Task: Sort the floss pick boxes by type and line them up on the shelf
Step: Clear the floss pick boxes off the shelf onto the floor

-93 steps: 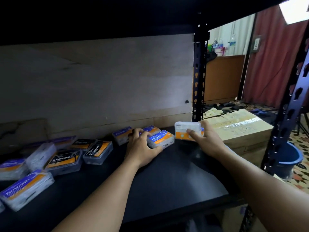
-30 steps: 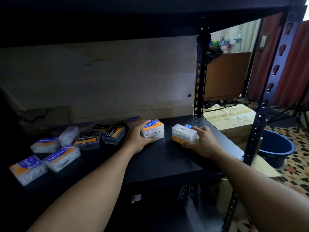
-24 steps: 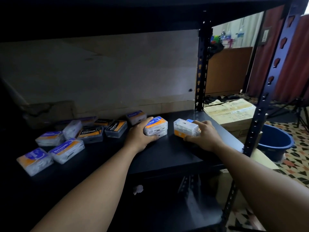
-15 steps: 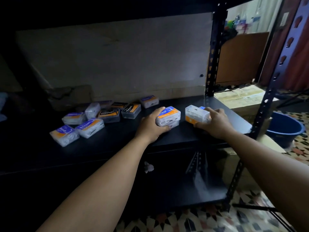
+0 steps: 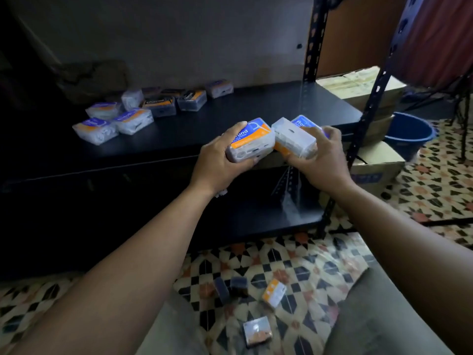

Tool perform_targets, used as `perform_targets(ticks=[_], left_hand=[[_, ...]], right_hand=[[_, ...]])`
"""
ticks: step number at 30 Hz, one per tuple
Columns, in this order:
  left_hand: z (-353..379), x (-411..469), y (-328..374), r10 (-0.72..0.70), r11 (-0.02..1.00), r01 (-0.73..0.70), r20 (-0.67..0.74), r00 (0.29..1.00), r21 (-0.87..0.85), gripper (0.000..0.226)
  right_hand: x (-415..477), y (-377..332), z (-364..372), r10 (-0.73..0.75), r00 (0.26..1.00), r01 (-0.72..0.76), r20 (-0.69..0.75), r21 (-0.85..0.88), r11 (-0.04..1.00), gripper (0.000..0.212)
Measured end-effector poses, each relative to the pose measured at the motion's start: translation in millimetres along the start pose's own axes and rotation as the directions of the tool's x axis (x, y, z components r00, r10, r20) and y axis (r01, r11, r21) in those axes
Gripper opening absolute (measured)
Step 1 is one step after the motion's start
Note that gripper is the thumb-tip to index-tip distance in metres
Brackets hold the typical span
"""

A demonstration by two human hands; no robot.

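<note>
Both hands are raised in front of the black shelf board's [image 5: 256,111] front edge, each with a box in it.

- Left hand [image 5: 217,162]: fingers and thumb wrapped round a clear plastic floss pick box with an orange and blue label [image 5: 249,140]. The label faces up and the letters "und" can be read. Whether a second box sits under it cannot be told.
- Right hand [image 5: 323,160]: grips a second clear plastic floss pick box [image 5: 294,140], tilted, with a plain clear side toward the camera. An orange strip shows at its lower edge. A blue label reading "Ro" [image 5: 304,123] shows just behind it; same box or another, unclear.
- The two held boxes meet at their near corners, off the shelf, just in front of it.

On the shelf, left part, a loose cluster:
- two clear boxes with blue and orange labels [image 5: 95,127] [image 5: 133,120] side by side near the front
- one more of that kind [image 5: 103,110] behind them
- a clear box standing on edge [image 5: 131,98]
- two black-labelled boxes [image 5: 160,105] [image 5: 192,99] touching each other
- a blue-labelled box [image 5: 220,87] at the back, slightly apart

Patterned tile floor [image 5: 294,257], near the knees: an orange and white box [image 5: 273,294], a few small dark boxes [image 5: 238,283], and another box [image 5: 257,331], blurred.

Right of the rack: cardboard cartons [image 5: 358,85] and a blue bucket [image 5: 409,131].
</note>
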State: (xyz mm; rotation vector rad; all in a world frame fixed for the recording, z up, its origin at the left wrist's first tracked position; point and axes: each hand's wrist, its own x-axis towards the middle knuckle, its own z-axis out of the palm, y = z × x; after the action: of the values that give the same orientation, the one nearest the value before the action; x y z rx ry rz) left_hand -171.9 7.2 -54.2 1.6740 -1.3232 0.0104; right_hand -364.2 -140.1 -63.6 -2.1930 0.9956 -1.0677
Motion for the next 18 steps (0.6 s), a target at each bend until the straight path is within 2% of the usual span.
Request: perform_targets(ticks=[4,9,11,13,14,16,18], left_hand=[[18.4,-49.7,-22.1,-0.170,0.985,0.171,0.147,0.974,0.003,0.080],[51.4,-98.0,-53.2,-0.379,0.924,0.371,0.306,0.873,0.088,0.080],[65.2,-111.0,-64.2,-0.430,0.902,0.413,0.365,0.826,0.127,0.079],[79.5,-122.4,-74.3,-0.474,0.880,0.430,0.432,0.767,0.201,0.078],[87.0,-127.6,-78.5,-0.496,0.868,0.437,0.460,0.736,0.236,0.078],[103.3,-137.2,-87.1,-0.534,0.844,0.467,0.503,0.679,0.266,0.068],[120.5,-146.9,-96.3,-0.584,0.807,0.502,0.548,0.599,0.311,0.056]], right_hand=[[-30.4,14.8,8.4,0.062,0.995,-0.061,0.075,-0.007,0.998,0.065],[-63.6,56.1,25.3,0.249,0.929,-0.216,0.274,-0.146,0.966,0.071],[-73.5,73.6,30.3,0.354,0.861,-0.261,0.365,-0.280,0.924,0.067],[-85.8,91.4,37.1,0.488,0.744,-0.329,0.456,-0.385,0.862,0.070],[-92.0,100.8,41.4,0.549,0.682,-0.362,0.483,-0.429,0.827,0.078],[-101.8,122.6,50.7,0.630,0.579,-0.365,0.517,-0.527,0.767,0.091],[-111.3,135.0,56.1,0.688,0.468,-0.332,0.555,-0.610,0.719,0.082]])
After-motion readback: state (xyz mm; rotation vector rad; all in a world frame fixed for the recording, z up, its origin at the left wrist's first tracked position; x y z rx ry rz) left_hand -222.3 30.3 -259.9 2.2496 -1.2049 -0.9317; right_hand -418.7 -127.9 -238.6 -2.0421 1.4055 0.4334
